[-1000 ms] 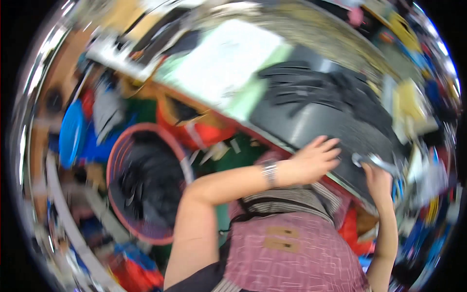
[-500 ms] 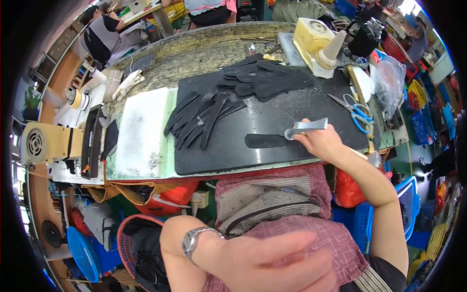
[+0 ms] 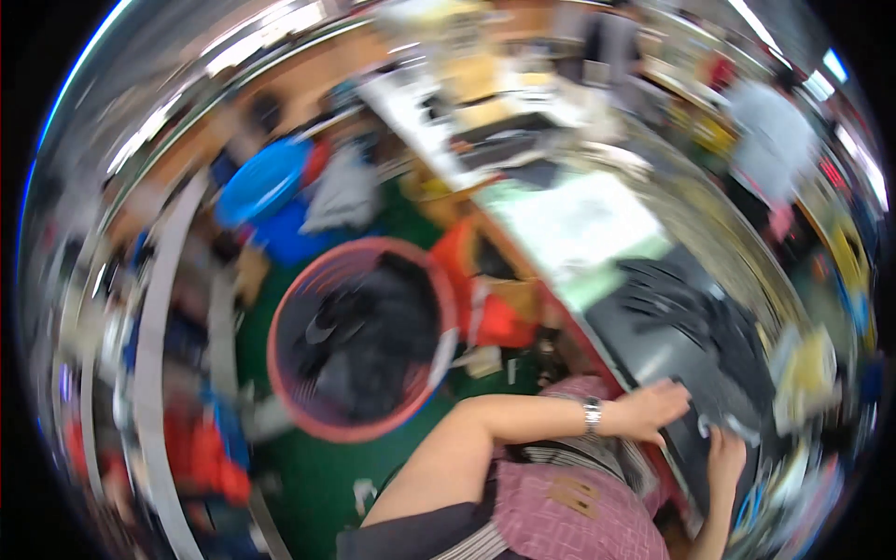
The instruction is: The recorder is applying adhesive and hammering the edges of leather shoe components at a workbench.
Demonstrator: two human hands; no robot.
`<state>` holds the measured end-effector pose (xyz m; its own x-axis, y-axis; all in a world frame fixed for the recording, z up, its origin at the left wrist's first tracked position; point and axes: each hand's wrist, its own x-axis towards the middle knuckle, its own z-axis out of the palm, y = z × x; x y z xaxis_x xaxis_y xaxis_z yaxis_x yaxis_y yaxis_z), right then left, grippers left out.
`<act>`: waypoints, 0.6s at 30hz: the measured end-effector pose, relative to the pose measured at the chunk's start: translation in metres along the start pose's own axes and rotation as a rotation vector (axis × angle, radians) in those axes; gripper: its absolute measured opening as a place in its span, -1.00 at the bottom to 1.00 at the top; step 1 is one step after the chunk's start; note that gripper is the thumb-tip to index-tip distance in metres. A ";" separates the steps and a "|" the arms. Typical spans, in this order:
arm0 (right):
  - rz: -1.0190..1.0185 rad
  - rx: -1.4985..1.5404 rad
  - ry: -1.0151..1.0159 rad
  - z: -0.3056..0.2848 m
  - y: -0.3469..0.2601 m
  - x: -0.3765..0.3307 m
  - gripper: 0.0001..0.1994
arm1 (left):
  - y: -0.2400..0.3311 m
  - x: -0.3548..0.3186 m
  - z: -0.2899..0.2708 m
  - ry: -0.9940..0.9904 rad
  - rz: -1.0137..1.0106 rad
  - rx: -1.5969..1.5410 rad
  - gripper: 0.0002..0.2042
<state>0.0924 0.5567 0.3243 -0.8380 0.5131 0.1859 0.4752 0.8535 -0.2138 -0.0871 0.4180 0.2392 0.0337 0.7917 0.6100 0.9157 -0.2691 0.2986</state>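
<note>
My left hand (image 3: 656, 410), with a metal watch at the wrist, lies at the near edge of the black mat (image 3: 642, 362). Its fingers are stretched out over the mat; anything beneath them is hidden. Just beside it, my right hand (image 3: 726, 457) is closed around a grey metal tool (image 3: 737, 427) with a flat bar-like upper part. The tool is blurred. Farther along the mat lie black strips (image 3: 653, 297) and a heap of black cut pieces (image 3: 733, 341).
A pink-red basket (image 3: 280, 359) full of black material stands on the green floor to my left. A white board (image 3: 588, 224) adjoins the mat. Blue-handled scissors (image 3: 749, 504) lie near my right forearm. A person (image 3: 770, 140) stands beyond the bench.
The view has swung to the left, bringing the basket toward the middle. My left hand has gone from in front of my apron to the mat. My right hand still holds the metal tool.
</note>
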 end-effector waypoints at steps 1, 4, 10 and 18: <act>0.020 -0.022 -0.037 -0.004 0.003 0.000 -0.77 | 0.002 0.004 -0.002 -0.049 0.011 -0.010 -0.25; -0.225 -0.158 0.003 0.032 0.089 0.015 -0.72 | -0.007 0.013 0.028 -0.031 0.107 0.154 -0.22; -0.061 -0.141 -0.196 -0.041 -0.025 0.009 -0.62 | -0.002 -0.008 0.019 -0.055 0.232 0.237 -0.15; -0.121 -0.141 -0.092 -0.032 -0.006 0.016 -0.65 | 0.012 0.005 -0.008 -0.178 0.194 0.089 -0.45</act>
<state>0.0848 0.5633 0.3596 -0.9091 0.4012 0.1124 0.3971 0.9159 -0.0580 -0.0790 0.4140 0.2513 0.2744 0.8163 0.5082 0.9166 -0.3819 0.1186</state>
